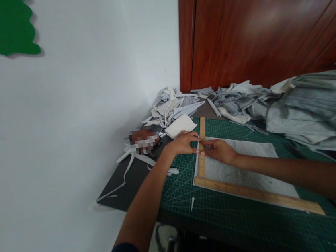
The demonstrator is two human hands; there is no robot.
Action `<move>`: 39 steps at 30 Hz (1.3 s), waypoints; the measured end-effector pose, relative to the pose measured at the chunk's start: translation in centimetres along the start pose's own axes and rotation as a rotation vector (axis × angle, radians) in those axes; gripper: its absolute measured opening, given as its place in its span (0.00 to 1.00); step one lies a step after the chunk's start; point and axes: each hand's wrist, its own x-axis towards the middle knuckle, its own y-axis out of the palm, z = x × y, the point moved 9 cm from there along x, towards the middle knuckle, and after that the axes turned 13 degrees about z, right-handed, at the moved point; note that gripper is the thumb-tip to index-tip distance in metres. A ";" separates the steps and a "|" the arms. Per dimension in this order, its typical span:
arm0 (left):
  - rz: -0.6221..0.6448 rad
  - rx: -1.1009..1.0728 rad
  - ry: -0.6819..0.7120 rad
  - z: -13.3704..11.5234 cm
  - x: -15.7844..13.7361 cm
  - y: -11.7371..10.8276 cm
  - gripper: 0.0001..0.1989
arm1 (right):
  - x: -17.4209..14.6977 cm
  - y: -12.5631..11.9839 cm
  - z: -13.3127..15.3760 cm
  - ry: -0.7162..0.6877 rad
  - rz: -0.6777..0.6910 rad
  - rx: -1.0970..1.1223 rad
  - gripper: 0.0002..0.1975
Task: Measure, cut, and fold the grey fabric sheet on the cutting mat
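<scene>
A wooden L-square ruler (254,193) lies on a light grey piece of fabric (245,165) spread over a green cutting mat (227,224). My left hand (183,143) rests flat on the ruler's short arm, pressing it down near the fabric's left edge. My right hand (219,150) is right beside it, fingers pinched together at the ruler's edge; whatever small thing it may hold is too small to make out.
Piles of grey and white fabric scraps (180,106) fill the table's far corner. A heap of grey cloth (315,115) lies at the right. A white wall stands on the left, a wooden door (265,22) behind. Thin strips (130,166) lie on the dark tabletop.
</scene>
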 end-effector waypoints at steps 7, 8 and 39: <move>0.011 -0.025 -0.010 0.1 0.0 0.1 0.25 | 0.0 0.0 0.0 -0.002 0.000 0.000 0.25; 0.011 -0.023 -0.014 0.1 0.0 0.1 0.25 | 0.0 0.0 0.0 -0.002 0.001 0.001 0.25; 0.002 -0.023 -0.008 0.1 0.2 0.1 0.25 | -0.3 0.1 -0.4 0.028 -0.003 0.000 0.25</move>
